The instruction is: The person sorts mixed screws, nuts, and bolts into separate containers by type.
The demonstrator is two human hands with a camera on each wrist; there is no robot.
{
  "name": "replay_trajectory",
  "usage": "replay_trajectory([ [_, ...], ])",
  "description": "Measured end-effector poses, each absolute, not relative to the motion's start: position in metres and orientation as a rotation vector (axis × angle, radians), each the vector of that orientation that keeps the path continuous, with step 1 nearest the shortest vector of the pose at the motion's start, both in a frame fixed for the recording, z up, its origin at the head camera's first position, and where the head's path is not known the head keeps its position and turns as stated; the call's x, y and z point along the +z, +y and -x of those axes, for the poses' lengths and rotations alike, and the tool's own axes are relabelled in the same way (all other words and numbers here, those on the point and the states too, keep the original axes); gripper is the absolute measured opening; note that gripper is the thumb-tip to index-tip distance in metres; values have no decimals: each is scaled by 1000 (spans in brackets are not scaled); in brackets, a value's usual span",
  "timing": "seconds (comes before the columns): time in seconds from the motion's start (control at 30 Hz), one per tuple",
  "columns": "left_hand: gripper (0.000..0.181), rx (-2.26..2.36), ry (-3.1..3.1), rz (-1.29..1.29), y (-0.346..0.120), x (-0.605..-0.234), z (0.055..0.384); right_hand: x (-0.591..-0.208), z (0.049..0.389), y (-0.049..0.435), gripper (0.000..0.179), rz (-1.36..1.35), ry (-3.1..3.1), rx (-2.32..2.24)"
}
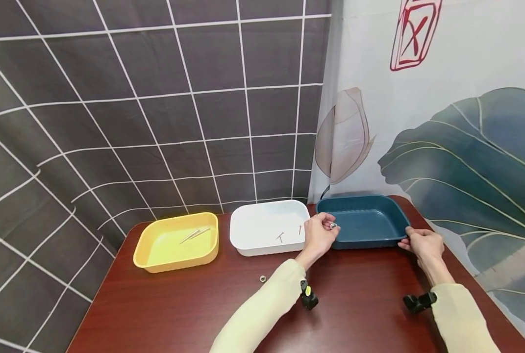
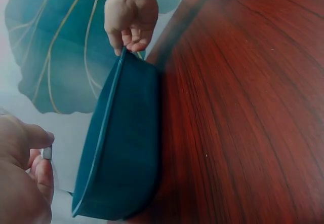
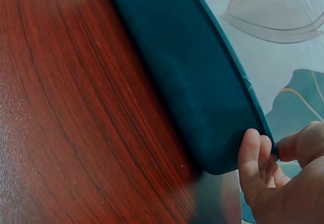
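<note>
My left hand (image 1: 318, 232) pinches a small silver nut (image 2: 47, 152) between thumb and fingers. In the head view that nut shows over the left end of a dark blue tray (image 1: 363, 223). At the tray's right front corner, my right hand (image 1: 424, 245) pinches the rim between thumb and fingers, as the right wrist view also shows. Another nut (image 1: 262, 279) lies on the table in front of a white tray (image 1: 268, 223). Inside the white tray are a few small screws (image 1: 280, 237), close to the left hand.
On the left stands a yellow tray (image 1: 174, 264) holding a few thin metal rods (image 1: 195, 234). All three trays sit in a row along the back of the reddish-brown table (image 1: 178, 309). Behind them hang a dark grid-patterned cloth (image 1: 218, 117) and a white cloth with painted leaves.
</note>
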State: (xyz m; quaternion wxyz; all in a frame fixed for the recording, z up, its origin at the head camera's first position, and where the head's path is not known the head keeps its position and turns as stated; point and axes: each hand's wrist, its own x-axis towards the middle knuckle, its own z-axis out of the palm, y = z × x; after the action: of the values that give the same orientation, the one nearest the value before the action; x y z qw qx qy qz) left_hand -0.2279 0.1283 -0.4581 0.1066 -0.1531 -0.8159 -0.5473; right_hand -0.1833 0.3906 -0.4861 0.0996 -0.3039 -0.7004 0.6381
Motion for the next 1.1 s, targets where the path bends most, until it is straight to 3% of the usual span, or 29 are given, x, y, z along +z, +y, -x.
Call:
replay_trajectory([
  [0.3, 19, -1590, -2450, 417, 146, -465, 237, -483, 182, 388, 34, 918, -2086, 1881],
  [0.57, 45, -1649, -2435, 458, 138, -469, 233, -484, 183, 389, 33, 927, -2092, 1871],
  [1.1, 30, -1787, -2179, 529, 76, -483, 216, -484, 182, 389, 37, 908, -2115, 1850],
])
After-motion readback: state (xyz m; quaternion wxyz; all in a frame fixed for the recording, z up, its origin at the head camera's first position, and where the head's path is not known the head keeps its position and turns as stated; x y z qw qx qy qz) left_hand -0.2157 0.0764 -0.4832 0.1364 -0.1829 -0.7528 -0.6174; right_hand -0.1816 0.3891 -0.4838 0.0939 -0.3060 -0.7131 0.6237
